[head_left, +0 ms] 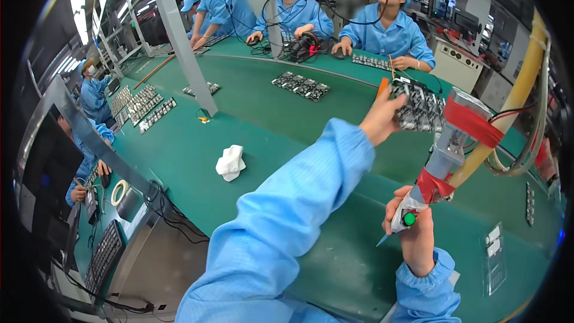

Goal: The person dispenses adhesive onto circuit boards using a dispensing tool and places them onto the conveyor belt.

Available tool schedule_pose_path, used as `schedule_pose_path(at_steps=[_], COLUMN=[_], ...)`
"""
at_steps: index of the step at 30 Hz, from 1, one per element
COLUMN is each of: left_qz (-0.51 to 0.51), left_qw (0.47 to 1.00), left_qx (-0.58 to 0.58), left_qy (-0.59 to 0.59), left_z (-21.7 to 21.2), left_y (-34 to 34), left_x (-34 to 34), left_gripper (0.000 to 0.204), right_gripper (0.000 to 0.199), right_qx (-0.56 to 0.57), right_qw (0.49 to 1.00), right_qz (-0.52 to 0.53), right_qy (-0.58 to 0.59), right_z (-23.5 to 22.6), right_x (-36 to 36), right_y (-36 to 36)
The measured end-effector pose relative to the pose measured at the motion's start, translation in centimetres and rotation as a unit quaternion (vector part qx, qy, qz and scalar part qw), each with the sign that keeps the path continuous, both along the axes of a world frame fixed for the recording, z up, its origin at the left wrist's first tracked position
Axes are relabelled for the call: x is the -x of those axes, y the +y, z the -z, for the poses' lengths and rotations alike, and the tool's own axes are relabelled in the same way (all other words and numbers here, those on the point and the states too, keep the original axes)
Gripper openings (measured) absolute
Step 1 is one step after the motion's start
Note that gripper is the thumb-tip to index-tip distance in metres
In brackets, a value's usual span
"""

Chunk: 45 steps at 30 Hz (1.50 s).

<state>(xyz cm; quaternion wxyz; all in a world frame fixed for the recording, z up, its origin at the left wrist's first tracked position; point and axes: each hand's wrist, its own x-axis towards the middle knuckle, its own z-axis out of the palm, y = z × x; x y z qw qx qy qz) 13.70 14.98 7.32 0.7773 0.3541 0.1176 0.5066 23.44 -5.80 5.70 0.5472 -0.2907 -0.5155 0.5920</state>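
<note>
Stretched far out to the front right, my left hand (pixel 382 115) is closed on the edge of a panel of small circuit boards (pixel 423 107). The panel's right end passes behind a grey metal fitting bound with red tape. Nearer to me, my right hand (pixel 412 227) is wrapped around a handheld tool (pixel 404 212) with white wrapping, a green button and a thin blue tapered tip. The tip points down and left, above the green tabletop (pixel 341 263). Red tape joins the tool's upper part to the fitting beside a yellow pole.
A crumpled white cloth (pixel 231 162) lies left of my arm. More board panels (pixel 300 86) rest on the table. A grey post (pixel 185 42) and a yellow pole (pixel 508 101) rise here. Several co-workers in blue sit across. A clear tray (pixel 495 260) is at right.
</note>
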Motion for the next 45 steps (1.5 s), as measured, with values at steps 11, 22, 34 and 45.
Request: schedule_pose_path(at_steps=[11,22,34,45], left_qz=[0.047,0.087,0.097,0.128], left_qw=[0.993,0.982,0.977,0.974], left_qx=[0.108,0.137,0.151,0.184], left_qy=[-0.021,0.095,0.111,0.026], left_z=[10.1,10.5,9.4,8.3], left_y=[-14.1,-18.7,-19.3,-18.9], left_x=[6.7,5.8,5.3,5.2], left_gripper=[0.048,0.047,0.054,0.058], right_gripper=[0.059,0.078,0.042,0.045], right_qx=[-0.003,0.013,-0.028,-0.031], right_qw=[1.0,0.999,0.997,0.998], right_qz=[-0.012,-0.021,-0.06,-0.046], right_qy=[-0.02,-0.038,0.043,0.043], right_z=[0.4,-0.3,0.5,0.3], right_x=[0.2,0.6,-0.3,-0.4], right_y=[0.4,0.2,0.7,0.6])
